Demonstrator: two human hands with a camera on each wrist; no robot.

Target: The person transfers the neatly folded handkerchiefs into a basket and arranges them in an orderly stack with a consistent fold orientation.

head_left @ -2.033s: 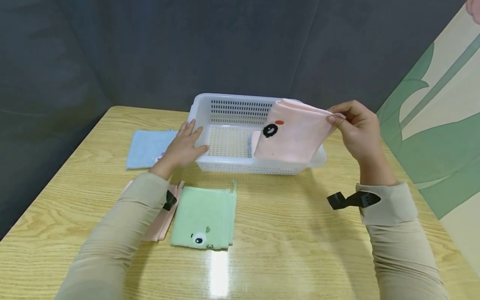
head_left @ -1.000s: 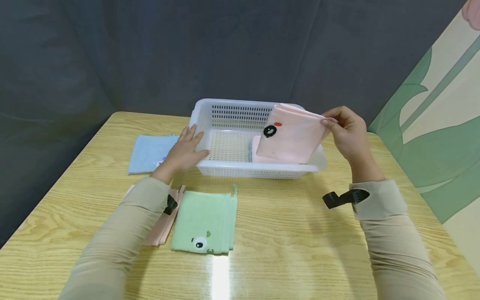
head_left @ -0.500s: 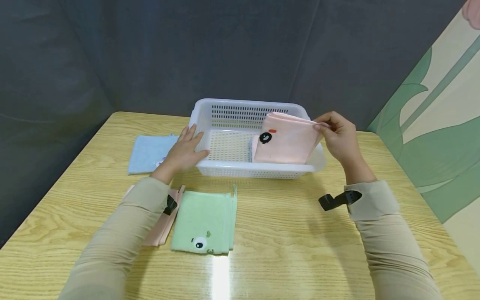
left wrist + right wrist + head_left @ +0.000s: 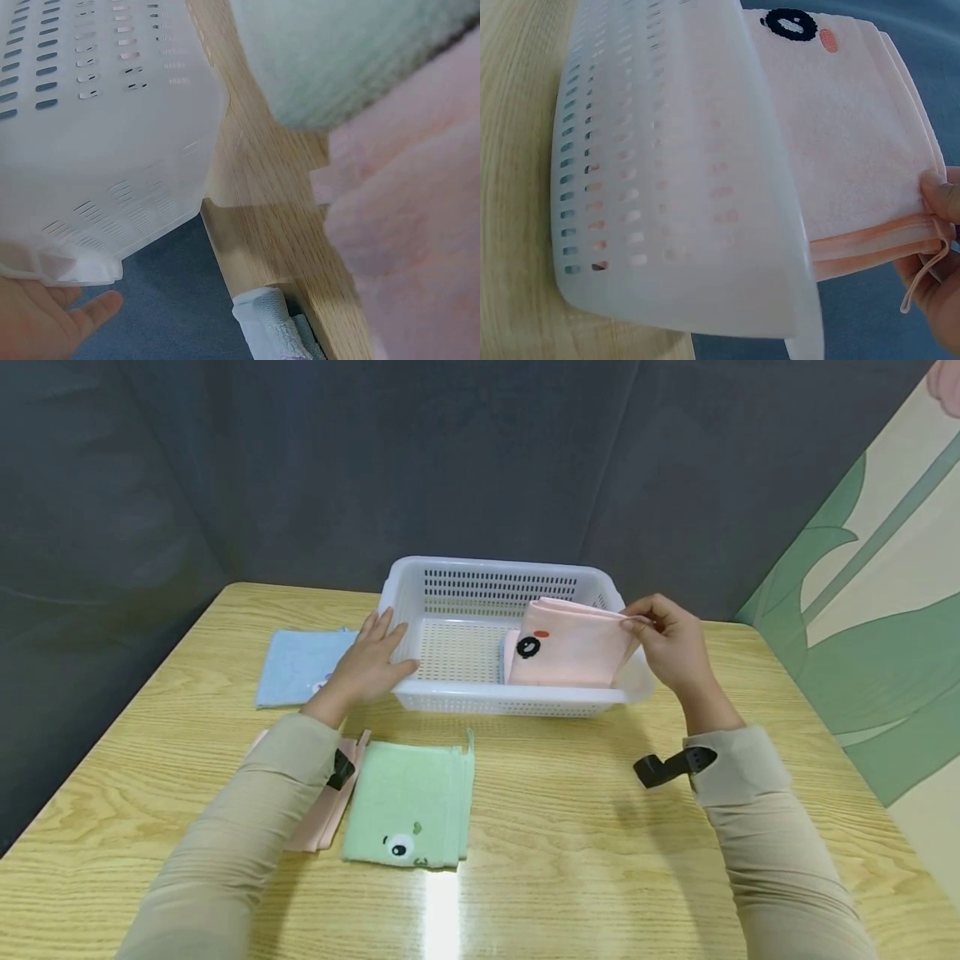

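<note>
My right hand (image 4: 670, 639) pinches the upper right corner of a folded pink towel (image 4: 573, 647) with a black eye patch. The towel stands upright inside the right part of a white plastic basket (image 4: 480, 689), its top edge above the front rim. In the right wrist view, thumb and fingers hold the towel's corner beside its hanging loop (image 4: 922, 281). Another folded cloth (image 4: 511, 653) shows partly behind the towel. My left hand (image 4: 367, 668) rests with spread fingers on the basket's left rim; the left wrist view shows its thumb beside the wall.
A blue folded towel (image 4: 296, 664) lies left of the basket. In front are a green folded towel (image 4: 405, 806) and a pink towel (image 4: 322, 818), partly under my left forearm. Behind the wooden table (image 4: 555, 860) hangs a dark curtain (image 4: 465, 460).
My right hand has moved down and to the left, lowering the pink towel into the basket. My left hand has stayed at the basket's left rim.
</note>
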